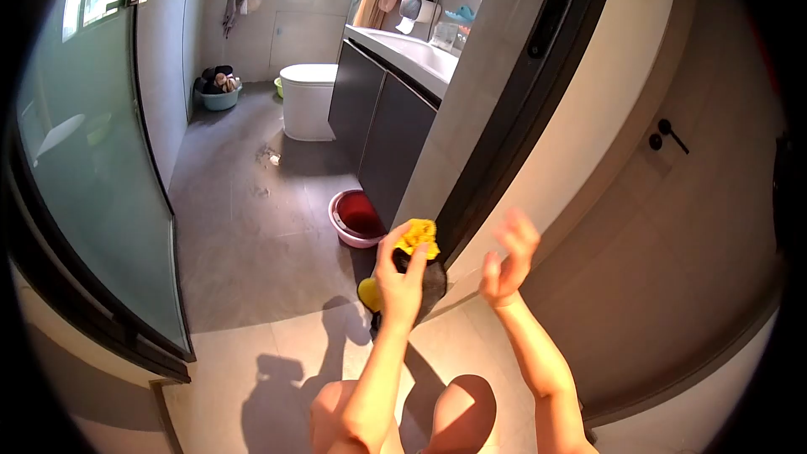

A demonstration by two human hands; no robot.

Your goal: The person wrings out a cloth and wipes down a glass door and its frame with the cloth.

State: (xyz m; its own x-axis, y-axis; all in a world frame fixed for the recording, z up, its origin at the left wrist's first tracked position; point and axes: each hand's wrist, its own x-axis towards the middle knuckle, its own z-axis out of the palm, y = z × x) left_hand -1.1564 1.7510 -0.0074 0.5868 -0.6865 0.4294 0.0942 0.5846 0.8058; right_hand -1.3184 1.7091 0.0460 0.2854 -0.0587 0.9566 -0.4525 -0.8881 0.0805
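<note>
My left hand [398,286] is raised in front of the doorway, fingers closed around a crumpled yellow cloth-like piece [419,237]. Its exact kind does not show. Off to the right, my right hand [509,265] is held up with fingers apart and nothing in it; its fingertips are slightly blurred. Behind the left hand, near the door frame, is a dark object [435,282], largely covered by the hand. A rounded yellow object [368,294] shows at the hand's left side, also partly hidden.
A pink basin with a red inside [343,233] stands by the dark vanity cabinet [382,109]. Farther back are a toilet [307,109] and a filled blue basin [220,101]. A glass door [92,143] borders the left, a closed door [672,244] the right.
</note>
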